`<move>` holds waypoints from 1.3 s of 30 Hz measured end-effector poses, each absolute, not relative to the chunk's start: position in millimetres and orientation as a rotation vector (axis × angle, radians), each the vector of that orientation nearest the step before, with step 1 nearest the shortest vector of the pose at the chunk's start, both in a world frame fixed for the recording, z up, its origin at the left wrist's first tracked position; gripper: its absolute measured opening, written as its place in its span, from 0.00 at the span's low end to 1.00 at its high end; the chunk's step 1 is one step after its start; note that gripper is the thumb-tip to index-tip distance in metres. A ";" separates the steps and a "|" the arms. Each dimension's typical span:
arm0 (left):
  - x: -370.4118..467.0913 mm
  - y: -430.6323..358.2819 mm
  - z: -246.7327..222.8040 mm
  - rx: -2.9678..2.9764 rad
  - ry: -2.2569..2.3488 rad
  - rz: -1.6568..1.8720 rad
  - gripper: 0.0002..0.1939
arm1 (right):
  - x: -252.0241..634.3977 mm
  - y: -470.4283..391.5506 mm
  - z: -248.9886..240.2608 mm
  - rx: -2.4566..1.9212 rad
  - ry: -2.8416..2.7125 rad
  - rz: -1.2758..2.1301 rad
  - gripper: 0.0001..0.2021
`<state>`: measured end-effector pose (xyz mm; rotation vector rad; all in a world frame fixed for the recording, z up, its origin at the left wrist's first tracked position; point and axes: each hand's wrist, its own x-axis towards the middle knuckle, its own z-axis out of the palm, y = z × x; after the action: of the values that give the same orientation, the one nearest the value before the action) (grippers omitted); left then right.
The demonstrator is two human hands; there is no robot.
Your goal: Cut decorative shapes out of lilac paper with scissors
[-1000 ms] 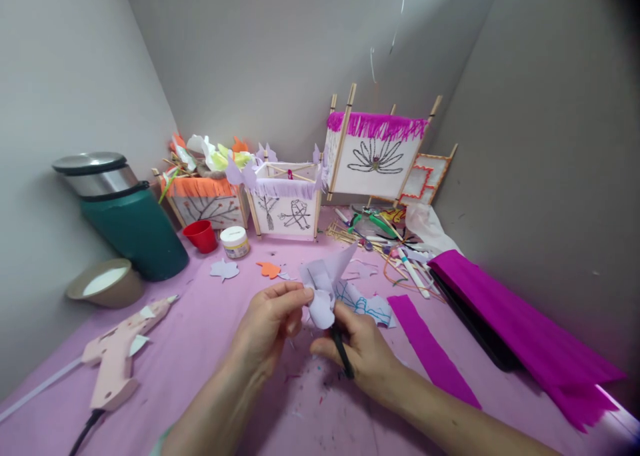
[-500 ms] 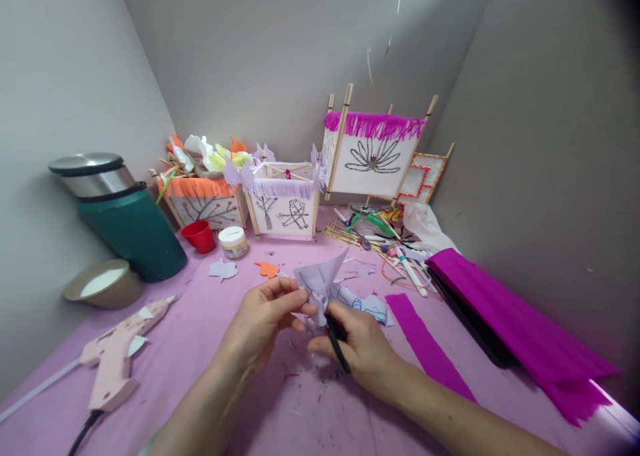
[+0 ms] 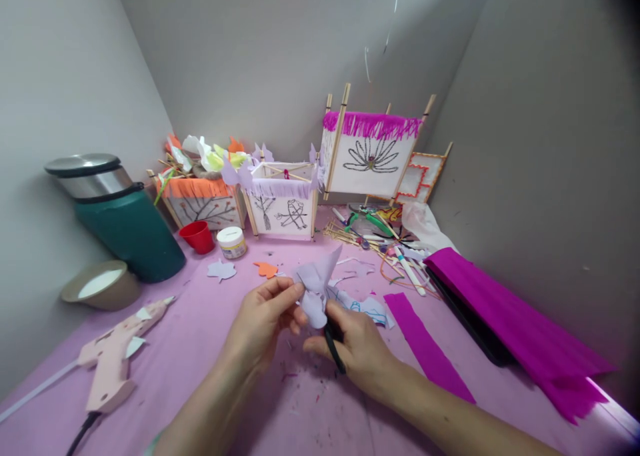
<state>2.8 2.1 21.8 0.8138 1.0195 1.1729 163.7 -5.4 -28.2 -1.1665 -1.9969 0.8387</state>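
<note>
In the head view my left hand (image 3: 273, 313) pinches a piece of lavender paper (image 3: 317, 276) between thumb and fingers, above the middle of the table. My right hand (image 3: 357, 343) is closed round black-handled scissors (image 3: 334, 349); their blades are hidden behind the paper. A cut edge curls down from the paper close to the scissors. Behind my right hand lies lavender paper with blue drawn lines (image 3: 370, 309). Beyond my hands lie a lavender cut-out (image 3: 221, 270) and an orange cut-out (image 3: 265, 269).
A pink glue gun (image 3: 113, 356), a bowl (image 3: 103, 286), a teal bottle (image 3: 130, 233), a red cup (image 3: 197, 237) and a white jar (image 3: 231, 243) stand left. Decorated paper lanterns (image 3: 283, 209) line the back. Magenta paper (image 3: 500, 316) and a magenta strip (image 3: 430, 349) lie right.
The lavender paper has turned slightly in my left hand, and its lower cut flap now shows more fully beside the scissors. Both hands keep nearly the same place.
</note>
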 end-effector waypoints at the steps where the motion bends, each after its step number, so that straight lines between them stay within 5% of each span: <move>1: 5.1 1.5 20.9 0.786 1.021 1.180 0.14 | 163.2 -5.7 -28.8 -1.161 -1.991 0.840 0.14; 39: 17.7 -3.3 18.4 0.640 1.101 1.290 0.15 | 154.0 -11.8 -32.2 -1.175 -1.843 0.967 0.17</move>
<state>17.7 -3.3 18.4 0.6396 1.1009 1.2902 154.0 -11.8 -32.2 -1.1754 -1.8431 0.9668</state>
